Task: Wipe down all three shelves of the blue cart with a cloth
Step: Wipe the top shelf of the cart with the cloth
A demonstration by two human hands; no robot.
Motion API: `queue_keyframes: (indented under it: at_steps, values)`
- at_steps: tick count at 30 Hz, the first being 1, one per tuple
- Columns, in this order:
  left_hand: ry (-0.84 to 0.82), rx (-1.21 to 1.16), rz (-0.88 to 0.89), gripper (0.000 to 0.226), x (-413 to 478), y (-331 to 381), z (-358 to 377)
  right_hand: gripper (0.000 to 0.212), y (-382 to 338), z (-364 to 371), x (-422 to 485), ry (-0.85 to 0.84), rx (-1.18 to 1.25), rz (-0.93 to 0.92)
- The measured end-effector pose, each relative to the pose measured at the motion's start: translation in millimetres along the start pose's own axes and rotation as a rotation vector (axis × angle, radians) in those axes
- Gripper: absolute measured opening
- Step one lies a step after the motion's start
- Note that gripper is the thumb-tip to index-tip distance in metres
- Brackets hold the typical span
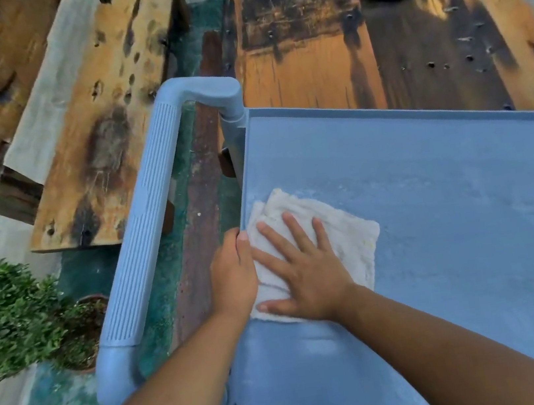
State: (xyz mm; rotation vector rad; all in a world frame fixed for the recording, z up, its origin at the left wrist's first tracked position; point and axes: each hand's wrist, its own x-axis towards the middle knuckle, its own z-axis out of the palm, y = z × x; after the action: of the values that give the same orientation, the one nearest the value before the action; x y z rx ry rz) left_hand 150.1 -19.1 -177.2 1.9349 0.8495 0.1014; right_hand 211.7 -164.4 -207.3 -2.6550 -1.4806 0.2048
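Observation:
The blue cart's top shelf [450, 209] fills the right of the view, dusty with pale streaks. A folded white cloth [342, 225] lies on it near the left rim. My right hand [303, 269] presses flat on the cloth with fingers spread. My left hand [233, 273] grips the shelf's left rim beside the cloth, fingers curled over the edge. The cart's ribbed blue handle [148, 227] runs along the left. The lower shelves are hidden beneath the top one.
A weathered wooden table [408, 42] stands beyond the cart, and a wooden bench [101, 123] lies to the left. A potted green shrub [9, 320] sits at the lower left on the green floor.

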Motion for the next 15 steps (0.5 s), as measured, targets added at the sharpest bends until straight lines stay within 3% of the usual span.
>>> queue_keyframes:
  at_steps: [7,15]
  values:
    - [0.012,0.065,0.064,0.022,0,-1,0,0.091,75,-27,102,-0.046,-0.007,0.162]
    - [-0.024,0.133,0.069,0.009,6,-10,7,0.092,109,-33,146,-0.013,0.008,0.165]
